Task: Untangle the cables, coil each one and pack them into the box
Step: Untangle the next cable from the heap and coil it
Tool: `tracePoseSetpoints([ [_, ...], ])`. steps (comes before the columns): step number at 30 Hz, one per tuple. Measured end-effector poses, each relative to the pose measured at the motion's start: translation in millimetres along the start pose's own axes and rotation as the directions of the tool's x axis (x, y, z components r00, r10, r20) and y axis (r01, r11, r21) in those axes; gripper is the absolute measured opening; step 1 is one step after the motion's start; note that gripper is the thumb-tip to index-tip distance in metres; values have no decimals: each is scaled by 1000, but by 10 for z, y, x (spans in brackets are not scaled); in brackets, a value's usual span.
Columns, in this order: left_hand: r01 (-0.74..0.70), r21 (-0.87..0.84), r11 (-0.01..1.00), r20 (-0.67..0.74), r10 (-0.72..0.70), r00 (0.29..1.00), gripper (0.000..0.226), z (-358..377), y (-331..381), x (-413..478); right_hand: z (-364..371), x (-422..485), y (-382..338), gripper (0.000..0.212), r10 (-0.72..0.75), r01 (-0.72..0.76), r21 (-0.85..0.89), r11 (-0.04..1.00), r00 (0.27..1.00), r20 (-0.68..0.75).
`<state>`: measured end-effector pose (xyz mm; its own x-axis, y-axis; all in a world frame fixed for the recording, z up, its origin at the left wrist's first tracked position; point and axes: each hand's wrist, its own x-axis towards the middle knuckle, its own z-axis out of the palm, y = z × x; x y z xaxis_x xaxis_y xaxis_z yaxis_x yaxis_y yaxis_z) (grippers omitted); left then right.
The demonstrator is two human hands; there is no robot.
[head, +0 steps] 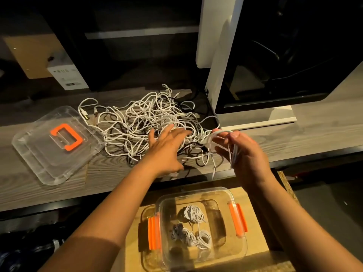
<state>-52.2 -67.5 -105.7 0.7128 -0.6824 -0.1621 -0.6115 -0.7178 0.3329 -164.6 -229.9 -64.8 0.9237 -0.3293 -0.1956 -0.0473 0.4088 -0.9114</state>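
A big tangle of white and black cables (143, 118) lies on the wooden desk. My left hand (167, 146) reaches over its near edge with the fingers spread and straight, holding nothing. My right hand (243, 152) is raised at the right of the pile and grips a few loops of a white cable (220, 134), whose loose end hangs down toward the desk edge. Below the desk stands a clear plastic box (241, 250) with orange latches. Three coiled white cables (193, 213) lie inside it.
The box's clear lid (39, 154) with an orange handle lies on the desk, left of the tangle. A monitor (275, 55) on a white stand rises behind my right hand. A cardboard piece and a white label sit at the back left.
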Motion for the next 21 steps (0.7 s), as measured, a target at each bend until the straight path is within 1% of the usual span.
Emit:
tracePoseSetpoints([
  [1, -50, -27, 998, 1, 50, 999, 98, -27, 21, -34, -9, 0, 2, 14, -11, 11, -10, 1000, 1000, 8],
  [3, -147, -75, 986, -62, 142, 988, 93, -51, 94, -70, -27, -5, 16, 21, -28, 30, -55, 998, 999, 33],
  [5, -209, -104, 972, -139, 194, 971, 84, -33, 213, -68, -15, -29, 31, 35, -43, 45, -58, 997, 998, 44],
  [6, -219, -125, 968, -147, 200, 969, 78, -9, 272, -52, 12, -46, 27, 43, -49, 51, -42, 998, 998, 40],
  [7, -215, -141, 966, -130, 198, 972, 73, 30, 324, -32, 45, -61, 27, 46, -47, 47, -11, 999, 998, 30],
  [9, -201, -143, 969, -66, 193, 979, 69, 143, 372, 12, 112, -79, 4, 38, -2, 3, 133, 991, 1000, -11],
  [10, -207, -111, 972, -30, 204, 978, 69, 202, 366, 37, 123, -76, -15, 34, 43, -31, 233, 972, 998, -48],
  [11, -217, -48, 975, 6, 217, 976, 69, 264, 341, 57, 118, -69, -30, 30, 74, -44, 292, 956, 993, -93],
  [12, -223, 34, 974, 32, 222, 975, 67, 314, 312, 66, 109, -61, -38, 27, 89, -48, 272, 961, 987, -137],
  [13, -221, 116, 968, 44, 218, 975, 63, 355, 297, 68, 82, -57, -39, 24, 89, -60, 166, 984, 981, -174],
  [14, -212, 193, 958, 43, 208, 977, 60, 377, 287, 67, 44, -57, -23, 18, 75, -77, -4, 997, 979, -191],
  [15, -195, 257, 947, 33, 193, 981, 58, 386, 298, 63, -2, -56, 5, 13, 53, -90, -206, 974, 982, -180],
  [16, -159, 300, 941, 11, 163, 987, 58, 380, 311, 64, -43, -55, 38, 17, 35, -94, -420, 903, 989, -146],
  [17, -109, 319, 941, -21, 122, 992, 58, 365, 323, 69, -114, -41, 102, 27, 34, -89, -634, 768, 995, -99],
  [18, -54, 325, 944, -56, 76, 996, 56, 342, 327, 82, -175, -26, 166, 34, 73, -96, -823, 560, 995, -67],
  [19, -6, 330, 944, -83, 35, 996, 51, 320, 326, 101, -234, -15, 233, 35, 132, -105, -942, 317, 989, -65],
  [20, 32, 337, 941, -97, 0, 995, 47, 298, 317, 117, -275, -9, 289, 30, 185, -95, -988, 123, 980, -71],
  [21, 61, 339, 939, -101, -29, 994, 43, 281, 299, 130, -299, -7, 327, 23, 218, -76, -997, 10, 973, -72],
])
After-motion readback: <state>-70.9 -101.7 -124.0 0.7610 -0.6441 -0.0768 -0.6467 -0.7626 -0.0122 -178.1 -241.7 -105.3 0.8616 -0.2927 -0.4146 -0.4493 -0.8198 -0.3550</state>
